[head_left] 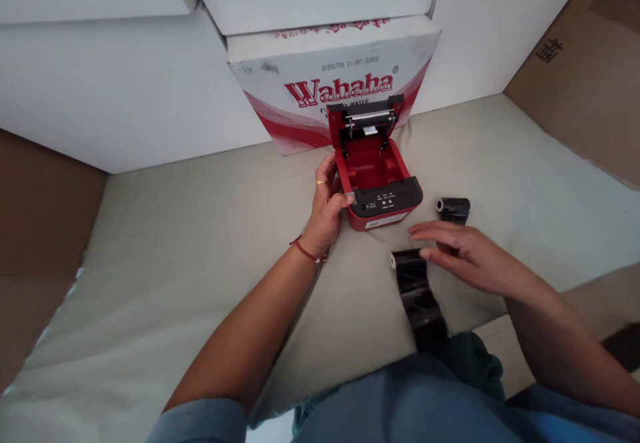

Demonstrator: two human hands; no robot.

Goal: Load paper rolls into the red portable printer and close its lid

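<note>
Left hand (324, 215) grasps the lid-up printer (373, 171) near the cloth's (200, 243) far edge; right hand (463, 255), nearer, fingers parted (contact unclear), is at the crosswise black roll's (411, 260) right end, film (421, 309) trailing toward the near edge.

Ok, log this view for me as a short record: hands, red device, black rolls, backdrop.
left hand: holds the red device by its side, thumb at the front corner
right hand: thumb and fingers apart, beside the near black roll; contact unclear
device lid: raised, red interior showing
near black roll: strip unrolled toward the person
far black roll: right of the device, its strip partly behind the right hand
backdrop: Wahaha box behind the device
</note>
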